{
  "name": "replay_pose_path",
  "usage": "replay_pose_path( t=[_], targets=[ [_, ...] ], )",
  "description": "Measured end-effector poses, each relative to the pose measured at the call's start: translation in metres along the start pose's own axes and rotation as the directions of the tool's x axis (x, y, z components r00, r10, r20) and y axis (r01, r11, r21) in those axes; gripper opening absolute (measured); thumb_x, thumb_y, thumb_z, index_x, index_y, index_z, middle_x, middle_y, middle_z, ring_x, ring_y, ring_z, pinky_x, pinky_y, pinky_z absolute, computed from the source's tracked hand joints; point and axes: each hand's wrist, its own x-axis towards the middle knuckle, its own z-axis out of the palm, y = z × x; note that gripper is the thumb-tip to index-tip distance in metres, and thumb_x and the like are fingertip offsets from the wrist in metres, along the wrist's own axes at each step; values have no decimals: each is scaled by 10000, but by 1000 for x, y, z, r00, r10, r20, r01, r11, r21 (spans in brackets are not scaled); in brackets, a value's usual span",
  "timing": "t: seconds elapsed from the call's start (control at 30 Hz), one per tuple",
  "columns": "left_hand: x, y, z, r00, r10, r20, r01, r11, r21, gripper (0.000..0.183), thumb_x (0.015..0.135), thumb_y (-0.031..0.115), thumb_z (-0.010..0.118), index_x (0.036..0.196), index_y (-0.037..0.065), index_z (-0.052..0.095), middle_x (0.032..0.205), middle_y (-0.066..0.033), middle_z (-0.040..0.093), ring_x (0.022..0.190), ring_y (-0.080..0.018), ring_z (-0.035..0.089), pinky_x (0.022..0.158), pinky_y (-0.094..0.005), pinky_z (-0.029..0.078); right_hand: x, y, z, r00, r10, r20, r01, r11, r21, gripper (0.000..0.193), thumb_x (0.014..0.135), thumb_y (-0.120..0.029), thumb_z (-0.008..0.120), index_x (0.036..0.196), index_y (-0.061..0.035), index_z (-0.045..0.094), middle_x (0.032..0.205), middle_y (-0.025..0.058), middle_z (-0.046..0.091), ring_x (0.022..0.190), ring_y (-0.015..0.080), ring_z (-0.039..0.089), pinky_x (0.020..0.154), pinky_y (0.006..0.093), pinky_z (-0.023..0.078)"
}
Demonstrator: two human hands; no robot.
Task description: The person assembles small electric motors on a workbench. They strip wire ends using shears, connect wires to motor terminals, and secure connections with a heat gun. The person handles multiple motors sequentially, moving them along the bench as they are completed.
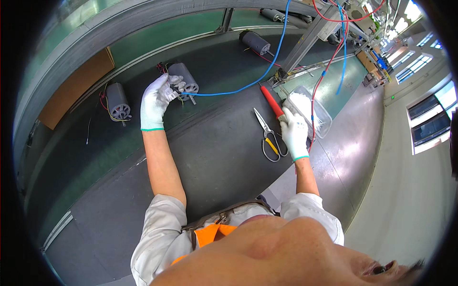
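Grey motor (182,74) – by L grip (159,97), v. close

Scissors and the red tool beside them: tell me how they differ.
The scissors show silvery metal with a yellow part on the handle; the red tool is mainly red. The scissors have two handle loops, while the red tool is one straight stick. The scissors lie unheld; the red tool's near end is in the right hand. Both slant away from the person, toward the left.

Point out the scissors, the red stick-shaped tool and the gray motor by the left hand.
Scissors (266,128): head view, where blades meet handles.
Red stick-shaped tool (272,102): head view, middle of its red length.
Gray motor (184,75): head view, side of its body.
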Motion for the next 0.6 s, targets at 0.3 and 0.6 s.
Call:
replay_pose_path(
  t=[0.3,0.6],
  targets=[
    [0,-2,10,1000,-18,10,17,992,127,326,1008,254,618,903,-45,695,1044,-237,723,897,-323,725,834,-433,590,81,-133,-25,905,-362,224,-370,-410,834,669,986,-216,658,1545,13,373,1014,174,734,784,155,698,710,282,575],
    [-4,2,-7,547,819,-171,348,-36,937,371,921,332,694,1039,-19,724,1068,-176,744,950,-316,713,851,-413,555,42,-99,-51,923,-26,383,-382,54,923,316,1021,-262,627,1176,6,692,846,134,738,647,125,665,584,247,524]
  ],
)
